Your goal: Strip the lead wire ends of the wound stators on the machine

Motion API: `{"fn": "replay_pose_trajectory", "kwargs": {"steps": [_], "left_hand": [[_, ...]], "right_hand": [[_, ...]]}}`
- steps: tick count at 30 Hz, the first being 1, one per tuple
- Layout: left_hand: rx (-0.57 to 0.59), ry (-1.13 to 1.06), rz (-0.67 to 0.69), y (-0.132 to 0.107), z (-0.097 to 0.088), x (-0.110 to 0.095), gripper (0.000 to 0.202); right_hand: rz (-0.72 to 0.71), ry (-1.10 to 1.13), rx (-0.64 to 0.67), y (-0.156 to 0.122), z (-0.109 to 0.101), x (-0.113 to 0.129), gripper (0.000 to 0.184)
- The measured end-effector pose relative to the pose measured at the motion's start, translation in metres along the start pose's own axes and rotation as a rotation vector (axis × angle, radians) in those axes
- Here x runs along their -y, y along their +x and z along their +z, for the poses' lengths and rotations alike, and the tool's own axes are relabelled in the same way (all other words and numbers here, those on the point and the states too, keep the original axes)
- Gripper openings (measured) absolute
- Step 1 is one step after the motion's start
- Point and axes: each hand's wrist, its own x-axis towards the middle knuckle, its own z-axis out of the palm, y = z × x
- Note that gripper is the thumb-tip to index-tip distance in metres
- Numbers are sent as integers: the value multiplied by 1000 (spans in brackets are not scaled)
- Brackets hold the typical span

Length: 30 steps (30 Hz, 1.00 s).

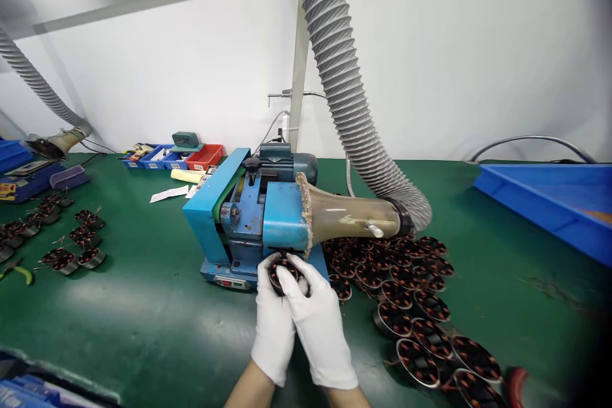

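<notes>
Both my hands wear white gloves and together hold one round motor stator (283,271) with copper windings. My left hand (272,325) grips it from below and the left. My right hand (318,322) wraps it from the right, fingers pressed over its top. The stator is held right against the front opening of a small blue bench machine (248,217). A clear funnel (349,217) joined to a grey ribbed extraction hose (344,89) lies against the machine's right side.
Several more stators (411,293) lie piled on the green table (143,306) to the right, and several others (76,242) at the left. A blue tray (549,197) sits far right, small parts bins (191,156) at the back, a second hose (43,95) at far left.
</notes>
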Motion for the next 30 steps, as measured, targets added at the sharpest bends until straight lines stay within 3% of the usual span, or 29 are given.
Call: {"fn": "replay_pose_trajectory", "kwargs": {"steps": [3, 10, 19, 23, 30], "left_hand": [[14, -63, -7, 5, 2, 3, 37], [49, 31, 2, 10, 3, -3, 39], [162, 299, 93, -19, -32, 7, 43], [107, 162, 23, -3, -21, 10, 41], [24, 12, 28, 19, 5, 13, 38]], "right_hand": [[-2, -27, 9, 4, 0, 2, 32], [63, 22, 28, 8, 1, 8, 38], [84, 46, -60, -33, -3, -14, 41], [114, 95, -22, -15, 2, -16, 42], [74, 74, 9, 15, 0, 0, 37]]}}
